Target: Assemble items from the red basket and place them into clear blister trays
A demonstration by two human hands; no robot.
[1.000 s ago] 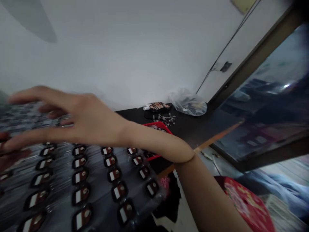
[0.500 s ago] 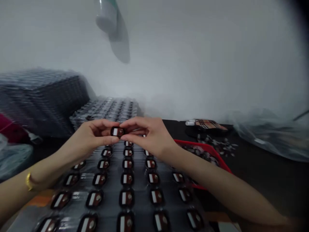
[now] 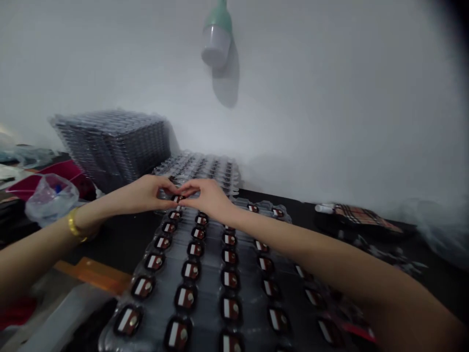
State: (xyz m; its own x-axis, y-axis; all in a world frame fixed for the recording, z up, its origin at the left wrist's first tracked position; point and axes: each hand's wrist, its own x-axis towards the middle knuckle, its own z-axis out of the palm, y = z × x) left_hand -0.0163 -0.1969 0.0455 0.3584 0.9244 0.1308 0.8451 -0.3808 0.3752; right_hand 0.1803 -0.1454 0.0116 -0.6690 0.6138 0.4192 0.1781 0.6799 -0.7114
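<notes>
At the far left end of a clear plastic tray [image 3: 212, 274], both my hands meet over a small black-rimmed piece [image 3: 179, 199] with a white and brown face. My left hand [image 3: 156, 191] pinches it from the left, thumb below and fingers above. From the right, the fingertips of my right hand [image 3: 205, 196] close on the same piece. Whether it rests in the tray's pocket or sits just above it, I cannot tell. Rows of similar pieces [image 3: 196, 249] fill pockets nearer to me. My right forearm covers part of the tray's right side.
Behind the tray lies another clear tray [image 3: 205, 166], with a tall stack of trays [image 3: 113, 142] to its left. A pink bin [image 3: 66, 171] and plastic bag [image 3: 51, 198] stand at left. A checked cloth [image 3: 366, 216] lies at right. A bulb-like lamp [image 3: 217, 41] hangs on the wall.
The view has swung left. My hands have carried the piece from above the tray's middle to its far left corner, lower down. The red basket is now mostly hidden behind my right arm.
</notes>
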